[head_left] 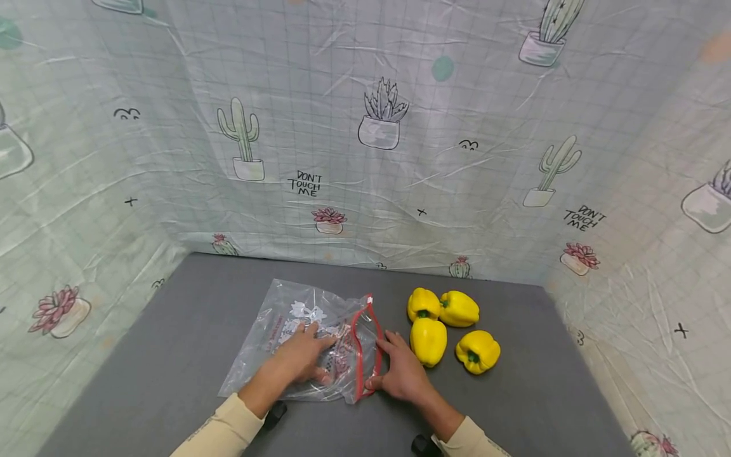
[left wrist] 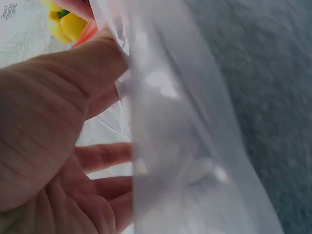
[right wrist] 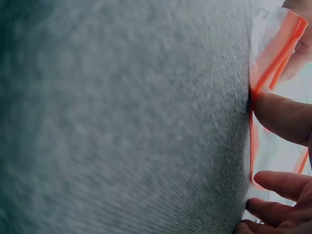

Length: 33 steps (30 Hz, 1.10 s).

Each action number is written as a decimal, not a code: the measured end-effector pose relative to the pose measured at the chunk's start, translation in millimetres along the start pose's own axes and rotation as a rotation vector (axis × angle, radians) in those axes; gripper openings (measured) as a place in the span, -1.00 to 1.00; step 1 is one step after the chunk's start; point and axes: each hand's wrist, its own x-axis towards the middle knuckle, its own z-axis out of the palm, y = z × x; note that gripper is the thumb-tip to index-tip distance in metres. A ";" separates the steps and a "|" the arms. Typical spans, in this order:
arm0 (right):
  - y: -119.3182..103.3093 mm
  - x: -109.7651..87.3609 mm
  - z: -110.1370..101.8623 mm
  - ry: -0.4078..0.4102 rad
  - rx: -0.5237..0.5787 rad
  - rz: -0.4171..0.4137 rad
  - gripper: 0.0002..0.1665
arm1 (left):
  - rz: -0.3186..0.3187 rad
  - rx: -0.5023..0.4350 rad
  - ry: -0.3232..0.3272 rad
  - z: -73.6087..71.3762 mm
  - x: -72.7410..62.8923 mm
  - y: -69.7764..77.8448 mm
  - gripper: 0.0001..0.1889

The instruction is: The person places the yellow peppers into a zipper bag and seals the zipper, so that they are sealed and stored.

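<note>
A clear plastic zip bag (head_left: pixel 257 343) with white and red print lies flat on the grey table in the head view. My left hand (head_left: pixel 299 355) rests on its printed middle, fingers spread. In the left wrist view, the thumb (left wrist: pixel 105 53) is against the clear plastic (left wrist: pixel 165 122). At the bag's mouth, on the right, runs a red zip edge (head_left: pixel 359 355), its two sides apart. My right hand (head_left: pixel 402 374) is at this mouth. In the right wrist view its thumb (right wrist: pixel 282 117) touches the red edge (right wrist: pixel 280 53) and its extended fingers are low by the table surface.
Several yellow bell peppers (head_left: pixel 428 343) sit on the table (head_left: pixel 531 381) just right of my right hand. One pepper (head_left: pixel 478 352) stands apart from the group. A cloth backdrop (head_left: pixel 365 178) printed with cacti encloses the table at the back and sides.
</note>
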 end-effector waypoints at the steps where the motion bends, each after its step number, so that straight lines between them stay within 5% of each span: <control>1: 0.9 0.0 0.1 -0.001 -0.005 -0.005 0.06 | 0.012 -0.002 0.006 -0.1 0.1 -1.8 -0.14; 5: 1.3 0.2 0.2 -0.004 -0.013 -0.017 0.08 | 0.069 -0.018 0.052 -1.2 0.1 -8.1 -0.34; 8: 0.2 0.4 0.3 -0.010 -0.012 -0.011 0.07 | 0.044 -0.042 0.086 -1.0 3.8 -4.6 -0.51; 15: 0.2 2.0 -1.6 -0.015 -0.024 -0.028 0.05 | -0.263 -0.020 0.159 12.5 27.5 28.9 -0.25; 18: 0.0 2.5 -3.2 -0.020 -0.026 -0.030 0.05 | -0.356 -0.034 0.197 16.1 33.8 35.4 -0.34; 20: -0.7 2.7 -3.6 -0.028 -0.024 -0.023 0.06 | -0.328 -0.030 0.231 15.5 35.7 33.2 -0.49; 24: -2.4 2.5 -3.7 -0.046 -0.015 -0.002 0.05 | -0.176 -0.103 0.296 8.7 32.9 17.4 -0.83; 29: -2.9 1.4 -4.3 -0.057 -0.020 0.013 0.05 | 0.031 -0.310 0.309 -2.7 23.1 -4.9 -0.72; 33: -1.7 0.9 -3.9 -0.055 -0.028 0.007 0.04 | 0.173 -0.320 0.237 -10.4 18.8 -14.2 -0.66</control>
